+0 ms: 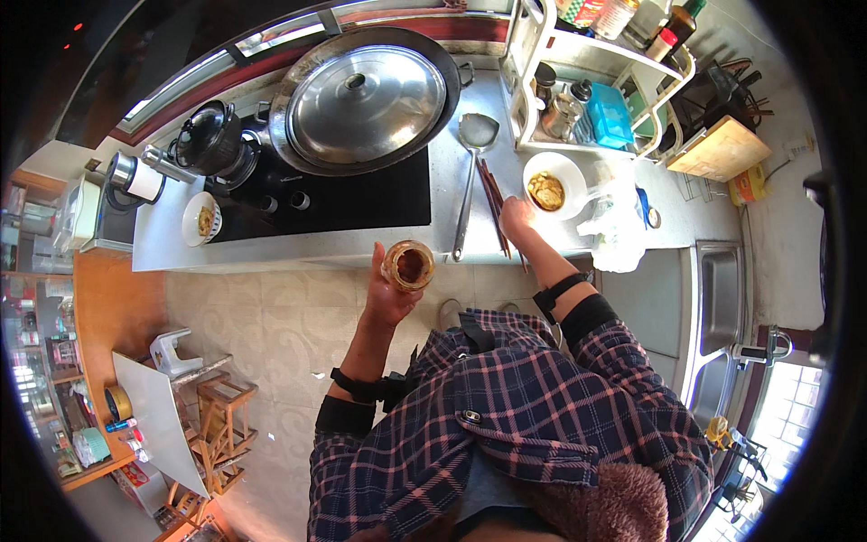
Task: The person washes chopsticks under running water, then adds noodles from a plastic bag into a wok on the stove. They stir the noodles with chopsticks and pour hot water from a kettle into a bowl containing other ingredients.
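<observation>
- A round, open, apparently glass jar (426, 272) with reddish-brown contents (411, 265) is gripped around its side by the left hand (389, 300), just in front of the flat black cooktop's (366, 204) near right corner.
- The right hand (517, 220) is held curled, right of the cooktop; whether anything is gripped cannot be told.
- The jar is judged stiff, fragile, fairly heavy, slippery if greasy; its lower wall is best grasped.

Kitchen with stovetop (370, 200) and sink (720, 303)
</observation>
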A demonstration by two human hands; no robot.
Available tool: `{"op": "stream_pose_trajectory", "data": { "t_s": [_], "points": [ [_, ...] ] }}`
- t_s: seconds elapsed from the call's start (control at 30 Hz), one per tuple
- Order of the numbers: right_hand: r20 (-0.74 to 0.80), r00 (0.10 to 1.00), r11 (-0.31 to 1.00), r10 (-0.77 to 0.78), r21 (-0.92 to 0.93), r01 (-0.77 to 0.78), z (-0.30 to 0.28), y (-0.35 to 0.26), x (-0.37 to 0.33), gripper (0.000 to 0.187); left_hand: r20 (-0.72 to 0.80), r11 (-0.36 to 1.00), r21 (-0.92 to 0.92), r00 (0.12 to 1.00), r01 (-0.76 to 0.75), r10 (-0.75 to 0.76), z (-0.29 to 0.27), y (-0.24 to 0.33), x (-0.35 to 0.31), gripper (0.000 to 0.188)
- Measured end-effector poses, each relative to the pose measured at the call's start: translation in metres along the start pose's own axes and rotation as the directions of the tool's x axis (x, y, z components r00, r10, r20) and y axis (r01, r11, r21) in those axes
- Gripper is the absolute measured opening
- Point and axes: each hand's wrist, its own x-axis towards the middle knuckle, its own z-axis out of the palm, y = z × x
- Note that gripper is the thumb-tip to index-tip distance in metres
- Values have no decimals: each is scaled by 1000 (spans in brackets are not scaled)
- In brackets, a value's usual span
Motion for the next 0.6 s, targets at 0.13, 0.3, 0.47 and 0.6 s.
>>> {"op": "stream_pose_trajectory", "data": {
  "t_s": [0.13, 0.3, 0.47, 0.6],
  "points": [
    [-28, 979, 980, -201, -5, 201, -45, -19, -33, 29, -39, 1000, 25, 999, 5, -4, -4, -1, 7, 73],
    [67, 664, 401, -745, 840, 365, -105, -46, -114, 88, -59, 999, -16, 997, 48, -49, -3, -9, 31, 69],
    [-181, 758, 479, -626, 679, 557, -114, -61, -143, 84, -113, 999, 5, 992, 52, -52, -4, -33, 59, 62],
    [-228, 809, 608, -541, 559, 564, -108, -48, -140, 73, -170, 992, -2, 977, 128, -126, -4, -44, 82, 69]
  ]
}}
